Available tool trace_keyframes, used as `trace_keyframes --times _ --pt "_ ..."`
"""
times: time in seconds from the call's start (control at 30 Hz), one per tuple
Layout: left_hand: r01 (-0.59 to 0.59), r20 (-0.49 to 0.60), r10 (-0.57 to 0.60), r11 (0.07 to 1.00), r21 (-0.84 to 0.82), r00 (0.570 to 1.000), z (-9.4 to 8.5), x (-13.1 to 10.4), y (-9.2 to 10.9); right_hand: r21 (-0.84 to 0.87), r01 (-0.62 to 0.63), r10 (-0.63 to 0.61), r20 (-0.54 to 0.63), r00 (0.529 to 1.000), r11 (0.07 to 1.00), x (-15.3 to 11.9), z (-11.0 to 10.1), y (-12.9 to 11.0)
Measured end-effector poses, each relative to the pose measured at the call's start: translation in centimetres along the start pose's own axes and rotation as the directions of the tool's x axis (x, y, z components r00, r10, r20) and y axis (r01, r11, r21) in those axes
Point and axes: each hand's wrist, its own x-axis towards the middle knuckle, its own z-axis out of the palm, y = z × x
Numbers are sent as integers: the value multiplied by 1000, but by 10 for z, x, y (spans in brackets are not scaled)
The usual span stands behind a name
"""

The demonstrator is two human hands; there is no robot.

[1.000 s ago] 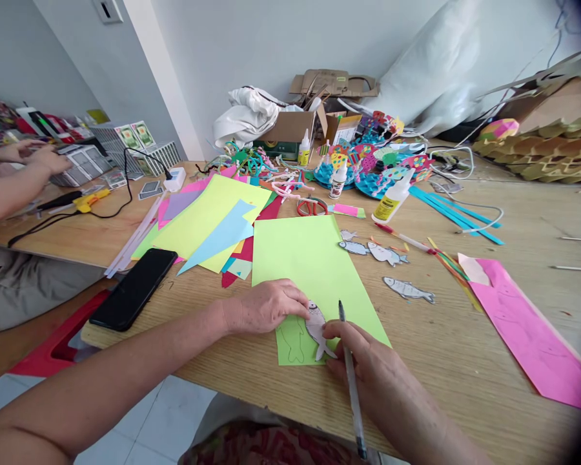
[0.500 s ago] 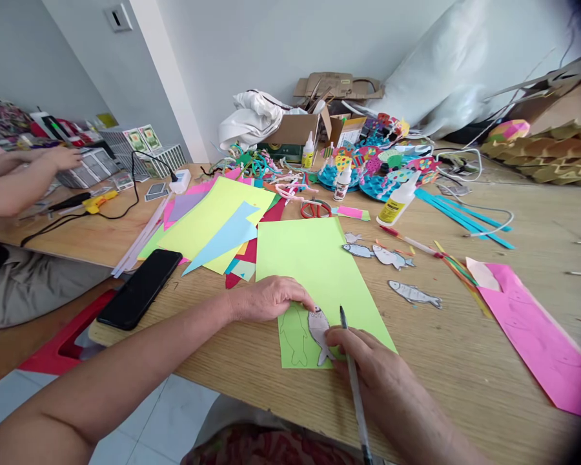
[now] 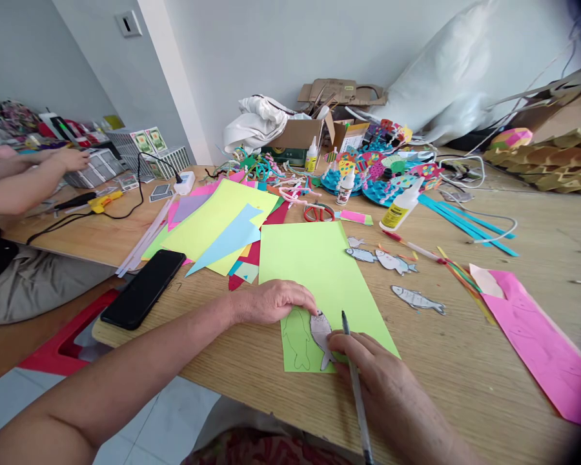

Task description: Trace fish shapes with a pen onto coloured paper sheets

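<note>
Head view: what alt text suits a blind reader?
A right hand holding a pen and a left hand touch a paper fish on a green sheet, beside a drawn fish outline. Nearby: colored papers, a phone and bottles.

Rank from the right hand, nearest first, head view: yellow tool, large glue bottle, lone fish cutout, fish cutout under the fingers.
From the right hand:
1. Fish cutout under the fingers, touching
2. Lone fish cutout, right
3. Large glue bottle, beyond
4. Yellow tool, far left
</note>
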Motion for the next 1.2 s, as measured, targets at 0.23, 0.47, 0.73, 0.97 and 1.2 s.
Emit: trace_keyframes --times 0.23,0.47,0.73,0.97,1.2 --pt "10 40 -14 995 99 999 0 1 6 -19 22 -22 -23 999 1000 -2 1 0" --pt "26 51 -31 995 94 998 0 0 5 -28 35 -35 -27 999 999 -2 3 -2" --pt "6 53 -12 994 110 999 1 1 3 13 9 -8 -30 1000 1000 1 0 -2" --pt "-7 62 -1 993 120 998 1 3 5 0 40 -40 -36 999 999 3 -1 -2" --pt "18 51 -25 992 129 998 3 6 9 -14 12 -11 7 1000 1000 5 -1 -2"
